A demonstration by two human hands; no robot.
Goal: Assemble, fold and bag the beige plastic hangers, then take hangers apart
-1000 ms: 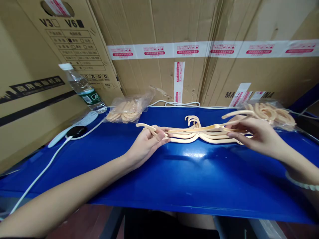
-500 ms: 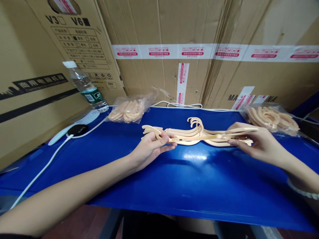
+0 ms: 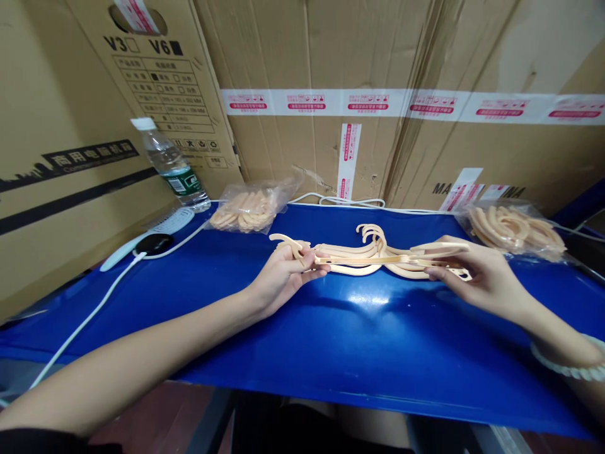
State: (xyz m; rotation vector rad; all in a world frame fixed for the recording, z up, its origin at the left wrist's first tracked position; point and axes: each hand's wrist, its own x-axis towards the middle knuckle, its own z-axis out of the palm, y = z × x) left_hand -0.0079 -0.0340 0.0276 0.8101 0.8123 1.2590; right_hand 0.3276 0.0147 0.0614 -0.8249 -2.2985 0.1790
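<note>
Between my two hands stretches a beige clothes hanger [image 3: 363, 260], seen nearly edge-on above the blue table. My left hand [image 3: 286, 272] is closed around its left end, where a curved beige piece sticks up past the fingers. At the other end, my right hand [image 3: 477, 272] pinches the hanger between thumb and fingers; a long curved piece lies along those fingers. Directly behind it, several more beige hangers [image 3: 352, 250] lie together on the table, their hooks [image 3: 373, 232] pointing away from me. My hands partly cover that group.
A clear bag of beige parts [image 3: 250, 211] lies at the back left, another bag [image 3: 515, 227] at the back right. A water bottle [image 3: 177, 173], a pale hairbrush [image 3: 151, 233] and a black puck with a white cable [image 3: 154, 243] sit left. Cardboard [image 3: 307, 50] walls the table's [image 3: 302, 353] back.
The view has shifted slightly, so the scene sits a little further right on the left side. Both hands keep their hold on the hanger, with little movement.
</note>
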